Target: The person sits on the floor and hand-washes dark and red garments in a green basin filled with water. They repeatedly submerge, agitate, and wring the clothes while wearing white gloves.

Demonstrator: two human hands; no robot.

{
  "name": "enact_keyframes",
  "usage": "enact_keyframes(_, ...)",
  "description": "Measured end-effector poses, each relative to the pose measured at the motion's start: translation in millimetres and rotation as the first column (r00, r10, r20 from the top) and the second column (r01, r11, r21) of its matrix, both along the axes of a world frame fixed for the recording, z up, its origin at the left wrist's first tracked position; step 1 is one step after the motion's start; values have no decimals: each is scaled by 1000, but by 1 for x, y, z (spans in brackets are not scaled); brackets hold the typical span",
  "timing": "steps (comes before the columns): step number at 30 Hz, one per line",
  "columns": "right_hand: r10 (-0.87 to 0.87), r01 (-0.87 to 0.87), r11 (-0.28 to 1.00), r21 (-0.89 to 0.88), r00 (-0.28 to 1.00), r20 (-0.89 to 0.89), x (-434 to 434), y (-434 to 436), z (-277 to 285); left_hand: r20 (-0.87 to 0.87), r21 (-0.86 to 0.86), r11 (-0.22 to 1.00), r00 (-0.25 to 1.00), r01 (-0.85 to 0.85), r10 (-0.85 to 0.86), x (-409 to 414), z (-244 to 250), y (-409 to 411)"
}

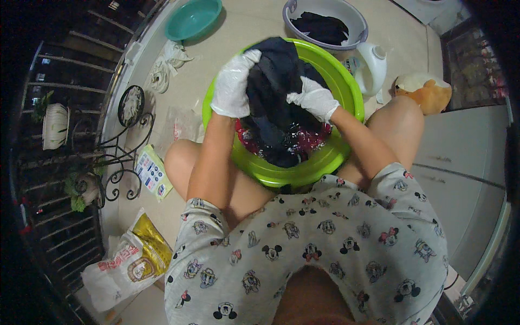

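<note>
Both hands wear white gloves over a lime green plastic basin (pixel 341 85) between my knees. My left hand (pixel 235 85) grips the upper left part of a wet dark garment (pixel 273 85) and lifts it partly out. On the other side, my right hand (pixel 313 98) pinches a fold of the same dark cloth. The garment's lower end hangs into the basin. Beneath it shows red cloth (pixel 310 138) with wet, glinting highlights. What lies under the dark fabric is hidden.
Behind the basin stand a pale tub (pixel 359 24) with dark clothes and a white detergent jug (pixel 371 69). A teal bowl (pixel 194 20) sits at the far left. Along the left are white cloth (pixel 164 67), a scrolled metal plant stand (pixel 122 162), a packet (pixel 153 172) and a sack (pixel 134 260).
</note>
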State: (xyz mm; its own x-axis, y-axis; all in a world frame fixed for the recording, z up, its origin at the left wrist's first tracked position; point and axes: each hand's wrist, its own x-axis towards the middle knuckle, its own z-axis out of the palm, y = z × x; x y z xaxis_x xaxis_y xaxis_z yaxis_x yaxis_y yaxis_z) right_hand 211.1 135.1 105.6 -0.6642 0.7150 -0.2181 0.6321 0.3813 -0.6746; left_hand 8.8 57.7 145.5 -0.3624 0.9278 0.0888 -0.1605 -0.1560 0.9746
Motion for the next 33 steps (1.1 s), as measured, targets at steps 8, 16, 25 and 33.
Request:
enact_keyframes(8, -258, -255, 891, -375, 396, -881, -2, -7, 73, 210, 46, 995, 975, -86, 75, -18, 52, 19)
enact_keyframes(16, -391, -208, 824, -528, 466, -794, -16, -2, 53, -720, -9, 901, 628, -434, 295, -55, -46, 14)
enact_keyframes(25, -621, -178, 672, -719, 393, -678, -28, 7, 11, -137, -408, 908, 978, 90, -158, 42, -69, -42)
enact_keyframes(33, -366, -43, 812, -582, 739, -566, 20, 65, 20, 273, -279, 958, 952, -61, 141, -25, -42, -28)
